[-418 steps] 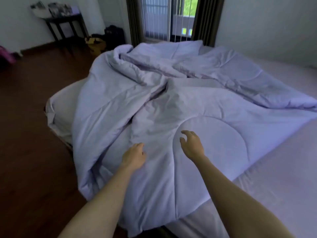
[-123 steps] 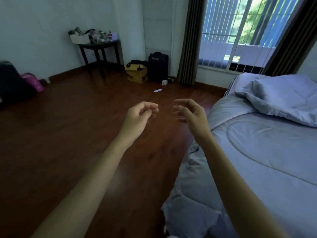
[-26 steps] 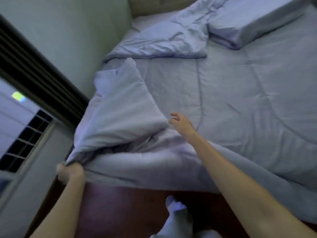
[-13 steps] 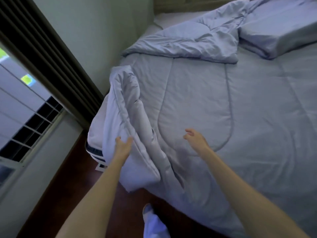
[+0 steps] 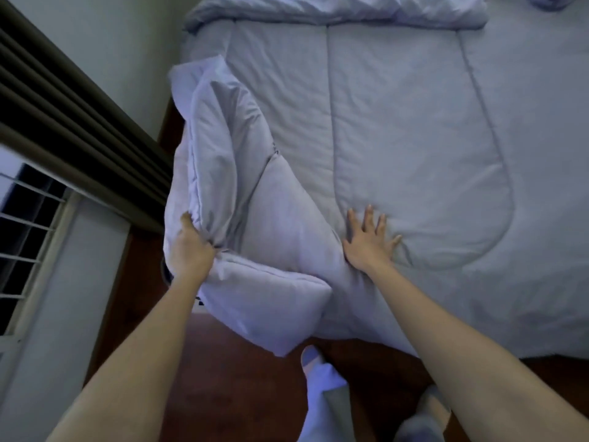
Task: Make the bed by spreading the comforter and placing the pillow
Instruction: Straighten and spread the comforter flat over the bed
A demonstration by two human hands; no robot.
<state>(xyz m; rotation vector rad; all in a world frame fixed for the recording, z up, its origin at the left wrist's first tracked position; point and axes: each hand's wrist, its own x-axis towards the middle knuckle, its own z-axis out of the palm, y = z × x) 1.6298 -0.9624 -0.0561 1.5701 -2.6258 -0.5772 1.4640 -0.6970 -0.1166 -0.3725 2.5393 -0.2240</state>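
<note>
**A:** Where does the comforter (image 5: 398,148) stand?

**B:** It covers most of the bed, filling the centre and right of the frame, and its quilted surface lies fairly flat there. The trouble is the corner at centre left: a thick folded-over flap (image 5: 242,218) stands bunched up, with its lower end hanging past the bed's edge over the wooden floor (image 5: 242,400).

**A:** And the hands?

**B:** The left hand (image 5: 190,250) is clenched on the bunched edge of that flap, fingers closed around a fistful of fabric. The right hand (image 5: 366,242) lies flat with fingers spread, palm pressed on the comforter just beside the fold. It pins the cloth and grips nothing.

**A:** So how far along would you say?

**B:** Partway, I'd judge. The broad spread looks mostly done, yet this corner needs unfolding and drawing out toward the dark curtain (image 5: 73,122) in the upper left. Along the top edge of the frame there is another rumpled ridge of bedding (image 5: 334,8) that looks unsmoothed.

**A:** The pillow?

**B:** I can't pick one out with certainty; a scrap at the top right corner is too cut off to identify. I'd count placing it as not yet done.

**A:** Anything else close by?

**B:** The person's socked foot (image 5: 310,355) at bottom centre, on the floor just below the hanging flap.
</note>
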